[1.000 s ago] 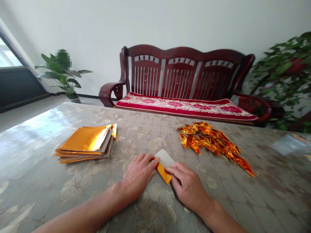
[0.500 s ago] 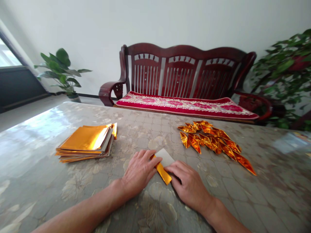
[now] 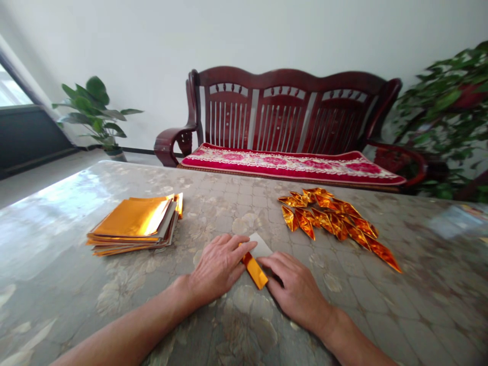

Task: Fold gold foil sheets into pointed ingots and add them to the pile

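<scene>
A small folded sheet of gold foil paper (image 3: 254,271) with a grey-white backing (image 3: 261,246) lies on the tabletop between my hands. My left hand (image 3: 218,267) rests on the table with its fingertips over the sheet's left edge. My right hand (image 3: 294,290) presses at the sheet's lower right edge, and its fingers hide part of the sheet. To the left stands a stack of gold foil sheets (image 3: 133,223). To the right lies a heap of folded, pointed gold foil pieces (image 3: 331,219).
The table (image 3: 57,264) has a shiny, patterned top. Beyond its far edge stand a dark red wooden bench (image 3: 290,109) with a red floral cushion (image 3: 290,165), a potted plant (image 3: 93,109) at the left and leafy foliage (image 3: 438,112) at the right.
My left fingertips have slid rightward over the foil sheet, covering more of its left edge. The sheet stays in nearly the same place, and the stack and heap look unmoved.
</scene>
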`<state>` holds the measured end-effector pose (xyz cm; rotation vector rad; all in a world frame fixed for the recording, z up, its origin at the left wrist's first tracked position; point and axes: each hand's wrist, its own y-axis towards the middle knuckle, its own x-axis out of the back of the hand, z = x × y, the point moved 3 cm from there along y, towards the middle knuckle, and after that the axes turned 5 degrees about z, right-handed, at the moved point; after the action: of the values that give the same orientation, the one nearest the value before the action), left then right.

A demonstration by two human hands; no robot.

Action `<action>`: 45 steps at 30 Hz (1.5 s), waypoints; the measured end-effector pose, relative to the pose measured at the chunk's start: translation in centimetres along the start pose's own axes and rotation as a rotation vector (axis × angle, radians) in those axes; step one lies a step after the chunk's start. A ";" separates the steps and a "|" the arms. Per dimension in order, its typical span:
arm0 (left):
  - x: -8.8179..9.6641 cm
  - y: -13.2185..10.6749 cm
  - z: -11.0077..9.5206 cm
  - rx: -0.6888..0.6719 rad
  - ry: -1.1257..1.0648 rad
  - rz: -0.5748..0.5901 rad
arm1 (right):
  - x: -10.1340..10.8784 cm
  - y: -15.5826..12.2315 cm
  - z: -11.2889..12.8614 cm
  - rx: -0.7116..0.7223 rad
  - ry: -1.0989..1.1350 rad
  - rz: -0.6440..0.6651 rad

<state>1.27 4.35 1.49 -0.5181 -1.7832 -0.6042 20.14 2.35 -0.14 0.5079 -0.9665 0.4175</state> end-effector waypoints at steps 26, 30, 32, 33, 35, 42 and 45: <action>-1.3 -2.5 -0.4 -0.077 0.027 0.030 | 0.2 -0.2 0.7 0.102 -0.091 0.011; -1.5 -2.4 -0.4 -0.084 0.028 0.053 | 0.4 -0.2 -0.4 -0.044 -0.129 -0.089; -1.6 -2.4 -0.4 -0.084 0.034 0.057 | 0.5 -0.2 -1.2 -0.152 -0.171 -0.141; -1.6 -2.3 -0.5 -0.085 0.038 0.059 | 0.6 -0.1 -1.6 -0.196 -0.189 -0.152; -1.6 -2.2 -0.7 -0.092 0.045 0.069 | 0.6 0.0 -2.1 -0.256 -0.211 -0.153; -1.5 -1.8 -1.9 -0.142 0.053 0.092 | 0.7 0.6 -2.1 -0.325 -0.248 -0.124; -1.5 -1.8 -2.1 -0.151 0.053 0.097 | 0.7 0.7 -1.9 -0.350 -0.273 -0.104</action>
<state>2.12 1.60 0.31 -0.6822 -1.6601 -0.6817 21.40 4.11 -0.30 0.2985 -1.2409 0.0799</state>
